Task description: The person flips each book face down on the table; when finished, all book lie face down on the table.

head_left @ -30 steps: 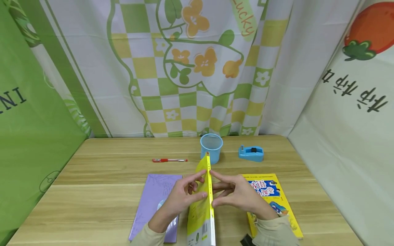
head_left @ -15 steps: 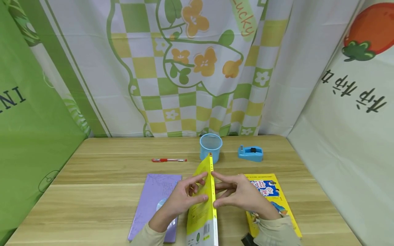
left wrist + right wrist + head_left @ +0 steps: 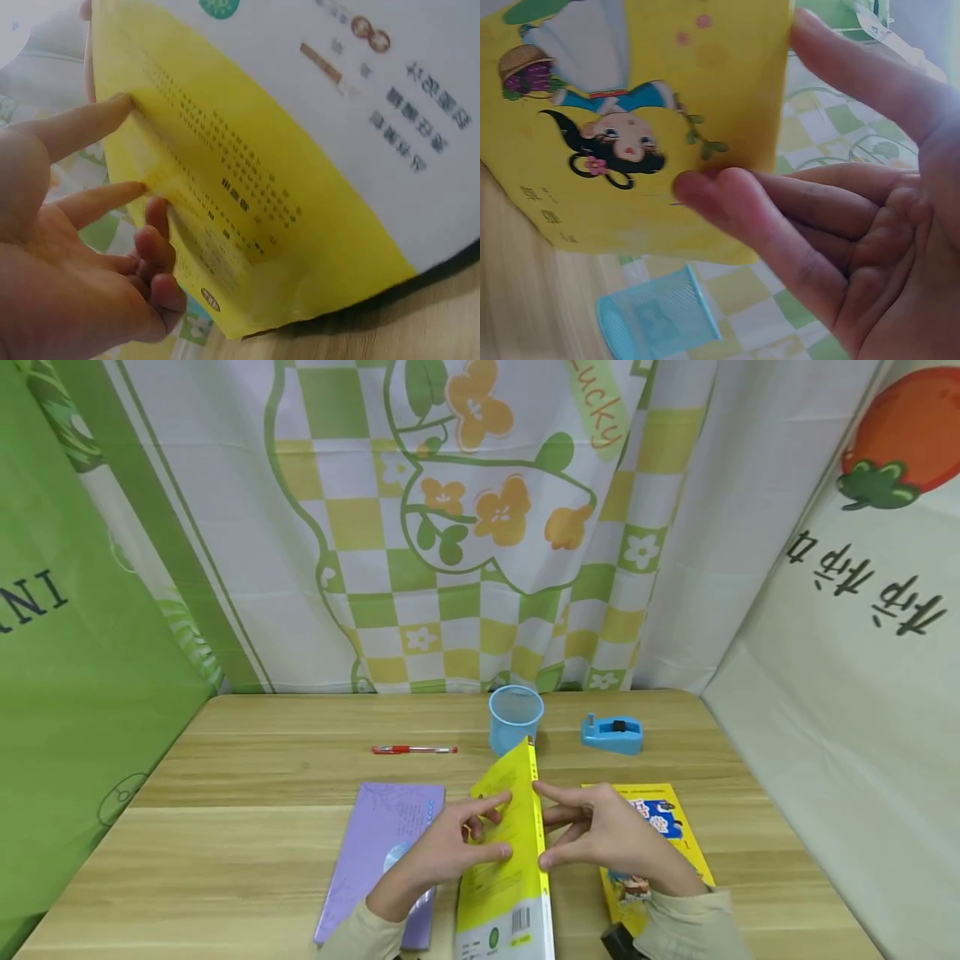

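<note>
A yellow book (image 3: 498,852) with a white lower band stands on edge between my two hands, its spine toward me and leaning a little to the right. Against its back cover, my left hand (image 3: 450,843) presses with thumb and index fingertip; the remaining fingers are loosely bent. My right hand (image 3: 596,831) touches the other side, thumb and index fingertip along the spine. In the right wrist view, fingertips lie on the front cover (image 3: 727,75), which has an upside-down cartoon figure. The book's lower end runs out of the head view.
A purple book (image 3: 348,868) lies left on the wooden table (image 3: 247,827). Another yellow book (image 3: 675,852) lies right, partly under my right forearm. Behind are a red pen (image 3: 414,750), a blue mesh cup (image 3: 516,714) and a blue tape dispenser (image 3: 612,734).
The upright book has shifted and tipped to the right, showing more of its back cover. Both hands have moved slightly right with it.
</note>
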The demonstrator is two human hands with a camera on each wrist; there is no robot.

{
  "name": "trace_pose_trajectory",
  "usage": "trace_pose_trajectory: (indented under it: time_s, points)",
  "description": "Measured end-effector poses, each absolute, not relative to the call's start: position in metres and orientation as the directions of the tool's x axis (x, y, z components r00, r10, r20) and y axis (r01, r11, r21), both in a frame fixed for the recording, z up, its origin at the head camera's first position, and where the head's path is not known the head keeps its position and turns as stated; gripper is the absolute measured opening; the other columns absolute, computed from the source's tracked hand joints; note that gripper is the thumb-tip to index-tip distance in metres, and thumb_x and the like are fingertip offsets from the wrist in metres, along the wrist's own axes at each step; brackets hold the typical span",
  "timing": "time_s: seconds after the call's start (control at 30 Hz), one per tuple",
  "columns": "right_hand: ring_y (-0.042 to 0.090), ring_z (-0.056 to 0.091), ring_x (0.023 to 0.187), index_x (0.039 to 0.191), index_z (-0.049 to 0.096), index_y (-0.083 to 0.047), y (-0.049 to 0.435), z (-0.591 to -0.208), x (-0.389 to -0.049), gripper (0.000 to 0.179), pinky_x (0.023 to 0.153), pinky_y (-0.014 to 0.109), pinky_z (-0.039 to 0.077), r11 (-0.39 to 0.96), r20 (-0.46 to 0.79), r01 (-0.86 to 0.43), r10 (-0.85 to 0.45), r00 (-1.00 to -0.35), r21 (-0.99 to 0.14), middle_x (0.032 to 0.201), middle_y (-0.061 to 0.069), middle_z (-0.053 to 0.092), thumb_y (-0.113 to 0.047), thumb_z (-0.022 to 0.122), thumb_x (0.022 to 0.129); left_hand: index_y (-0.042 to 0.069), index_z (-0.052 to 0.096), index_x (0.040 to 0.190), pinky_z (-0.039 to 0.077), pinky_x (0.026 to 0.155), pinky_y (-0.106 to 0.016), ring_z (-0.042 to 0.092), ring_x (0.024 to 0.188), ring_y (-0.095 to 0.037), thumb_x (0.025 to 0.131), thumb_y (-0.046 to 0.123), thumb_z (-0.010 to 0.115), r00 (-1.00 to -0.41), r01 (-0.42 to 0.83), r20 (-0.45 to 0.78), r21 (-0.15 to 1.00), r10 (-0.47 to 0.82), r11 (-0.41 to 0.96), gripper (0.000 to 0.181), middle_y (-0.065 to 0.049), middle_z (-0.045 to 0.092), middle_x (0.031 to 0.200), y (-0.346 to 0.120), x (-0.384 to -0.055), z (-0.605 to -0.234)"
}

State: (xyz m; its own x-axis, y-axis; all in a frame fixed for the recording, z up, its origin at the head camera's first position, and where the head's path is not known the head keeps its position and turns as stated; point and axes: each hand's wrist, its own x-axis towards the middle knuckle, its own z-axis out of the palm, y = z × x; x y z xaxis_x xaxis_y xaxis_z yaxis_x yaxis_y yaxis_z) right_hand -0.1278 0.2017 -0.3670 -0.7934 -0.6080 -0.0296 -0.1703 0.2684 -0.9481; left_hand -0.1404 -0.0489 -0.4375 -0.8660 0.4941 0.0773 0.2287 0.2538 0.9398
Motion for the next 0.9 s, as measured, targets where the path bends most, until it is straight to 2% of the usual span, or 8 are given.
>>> trace_pose_trajectory:
  time_s: [0.17,0.33,0.57,0.7,0.9]
  points:
    - [0.022,0.076,0.089,0.150,0.035,0.010,0.211,-0.362,-0.129,0.093,0.079,0.030,0.061,0.335,-0.103,-0.131,-0.598,-0.795,-0.933,0.125,0.028,0.066,-0.019,0.086,0.079,0.011,0.057,0.144,0.036,0.059,-0.021,0.043,0.074,-0.015,0.085,0.020,0.080,-0.865,0.212,0.013,0.915,0.502,0.343,0.064,-0.013,0.064,0.112,-0.048,-0.141,-0.440]
    - [0.024,0.075,0.092,0.149,0.034,0.013,0.216,-0.361,-0.129,0.095,0.077,0.031,0.061,0.369,-0.150,-0.101,-0.591,-0.792,-0.924,0.119,0.025,0.070,-0.015,0.088,0.076,0.014,0.059,0.142,0.037,0.057,-0.022,0.043,0.069,-0.015,0.084,0.019,0.080,-0.870,0.179,-0.028,0.912,0.492,0.368,0.062,-0.015,0.063,0.113,-0.049,-0.142,-0.443]
    - [0.018,0.072,0.088,0.146,0.040,0.014,0.219,-0.360,-0.130,0.093,0.075,0.026,0.060,0.422,-0.107,-0.199,-0.598,-0.794,-0.885,0.106,0.013,0.074,-0.015,0.090,0.073,0.013,0.061,0.140,0.037,0.056,-0.022,0.042,0.066,-0.015,0.084,0.019,0.080,-0.869,0.181,-0.045,0.899,0.492,0.400,0.060,-0.017,0.063,0.114,-0.052,-0.146,-0.449]
    - [0.014,0.068,0.082,0.143,0.045,0.013,0.220,-0.359,-0.130,0.092,0.072,0.025,0.059,0.470,-0.097,-0.241,-0.587,-0.804,-0.849,0.099,0.005,0.072,-0.015,0.092,0.070,0.013,0.061,0.140,0.037,0.057,-0.023,0.042,0.065,-0.015,0.084,0.019,0.081,-0.875,0.170,-0.061,0.890,0.481,0.423,0.060,-0.018,0.063,0.116,-0.053,-0.146,-0.450]
    - [0.009,0.064,0.076,0.141,0.050,0.012,0.221,-0.359,-0.130,0.089,0.068,0.024,0.057,0.543,-0.115,-0.270,-0.573,-0.812,-0.795,0.089,0.001,0.068,-0.017,0.093,0.068,0.012,0.062,0.138,0.038,0.060,-0.025,0.044,0.069,-0.016,0.081,0.018,0.084,-0.895,0.153,-0.075,0.875,0.440,0.460,0.061,-0.018,0.062,0.115,-0.052,-0.146,-0.454]
